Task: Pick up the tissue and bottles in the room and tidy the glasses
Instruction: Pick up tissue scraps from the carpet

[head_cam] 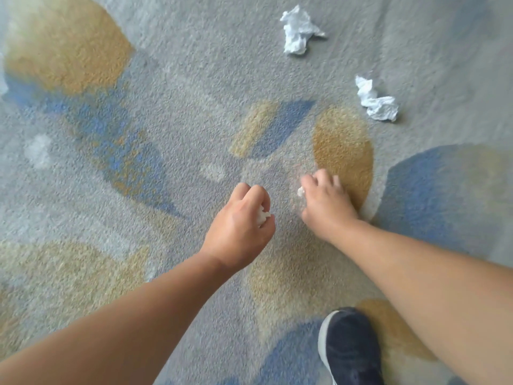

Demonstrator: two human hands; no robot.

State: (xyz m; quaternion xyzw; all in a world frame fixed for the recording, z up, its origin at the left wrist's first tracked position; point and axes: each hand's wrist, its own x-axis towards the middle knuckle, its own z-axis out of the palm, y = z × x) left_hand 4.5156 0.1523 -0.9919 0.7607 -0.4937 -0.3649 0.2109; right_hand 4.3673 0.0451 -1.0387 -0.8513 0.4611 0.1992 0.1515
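- Dark navy shoe with a white sole [351, 348] at the bottom edge, planted on the grey carpet with ochre and blue leaf shapes [172, 87].
- Left hand [240, 229]: fingers curled into a loose fist round a small white tissue wad [262, 215]. Only a rumpled corner of it shows between thumb and fingers.
- Right hand [326, 202]: just beside the left, not touching it, at the edge of an ochre patch. Fingers bent down toward the pile, fingertips pinching a tiny white tissue scrap [300, 191]. Somewhat blurred; cannot tell how much paper sits under the palm.
- Farther out, right of both hands: a long crumpled white tissue [377, 102] lying loose on plain grey carpet. Twisted and narrow at its far end, bunched fatter at the near end, with sharp creases.
- Farthest, near the top edge: a larger crumpled white tissue [298, 30], scrunched into an irregular lump with one pointed corner sticking out to the right. Well apart from the long one.
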